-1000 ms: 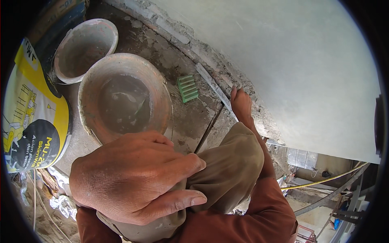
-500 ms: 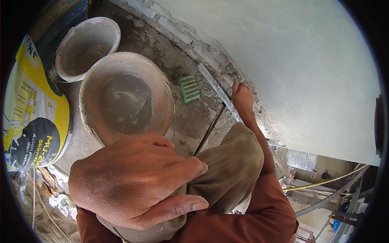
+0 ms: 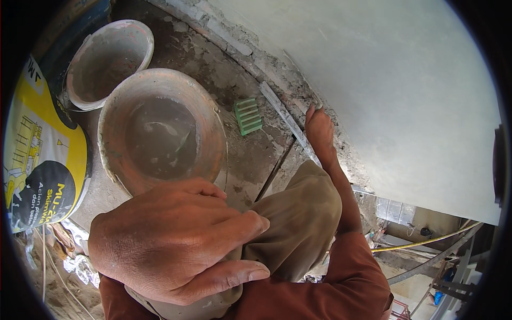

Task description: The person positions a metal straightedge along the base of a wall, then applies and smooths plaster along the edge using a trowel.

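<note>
My left hand hangs large in the foreground above my bent leg. Its thumb and forefinger are apart, and nothing shows between them. At the rough bottom edge of the smooth grey plastered wall is my right hand, its fingers closed. A small pale edge shows by its fingertips; what it grips is mostly hidden. Beside that hand a pale, plaster-smeared straight strip lies along the floor. A green ribbed block sits to the left of the strip.
A wide bucket with murky grey water stands at left centre, a second bucket behind it. Far left is a yellow, white and black printed pail. A yellow hose and a grey pipe cross at lower right.
Both hands keep nearly the same place and pose. The buckets and pail appear shifted slightly left with the view.
</note>
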A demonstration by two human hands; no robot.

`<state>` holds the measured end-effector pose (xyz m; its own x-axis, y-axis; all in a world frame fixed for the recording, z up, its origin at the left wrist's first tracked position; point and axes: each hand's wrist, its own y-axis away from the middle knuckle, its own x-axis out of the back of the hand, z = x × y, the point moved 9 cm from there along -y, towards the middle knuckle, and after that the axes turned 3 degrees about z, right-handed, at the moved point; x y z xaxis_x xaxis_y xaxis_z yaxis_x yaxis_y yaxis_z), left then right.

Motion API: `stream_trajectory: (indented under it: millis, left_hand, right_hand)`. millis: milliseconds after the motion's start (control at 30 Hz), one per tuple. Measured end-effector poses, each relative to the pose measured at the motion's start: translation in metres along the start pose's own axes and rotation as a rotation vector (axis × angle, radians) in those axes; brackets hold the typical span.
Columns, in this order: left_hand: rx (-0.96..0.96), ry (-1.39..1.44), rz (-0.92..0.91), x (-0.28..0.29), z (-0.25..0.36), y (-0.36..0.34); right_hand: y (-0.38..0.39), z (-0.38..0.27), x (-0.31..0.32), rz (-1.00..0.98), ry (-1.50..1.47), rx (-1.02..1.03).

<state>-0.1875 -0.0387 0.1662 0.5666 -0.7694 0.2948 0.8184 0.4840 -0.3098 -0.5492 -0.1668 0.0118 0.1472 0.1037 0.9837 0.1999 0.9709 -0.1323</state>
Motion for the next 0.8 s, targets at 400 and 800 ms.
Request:
stream_trajectory:
  millis: [400, 800]
  left_hand:
    - [0.018, -0.106, -0.173, -0.026, 0.008, -0.028]
    - [-0.017, -0.037, 0.041, -0.021, 0.026, -0.029]
  right_hand:
    - [-0.016, -0.011, -0.011, -0.038, -0.113, 0.043]
    - [0.001, -0.004, 0.017, 0.008, -0.115, 0.084]
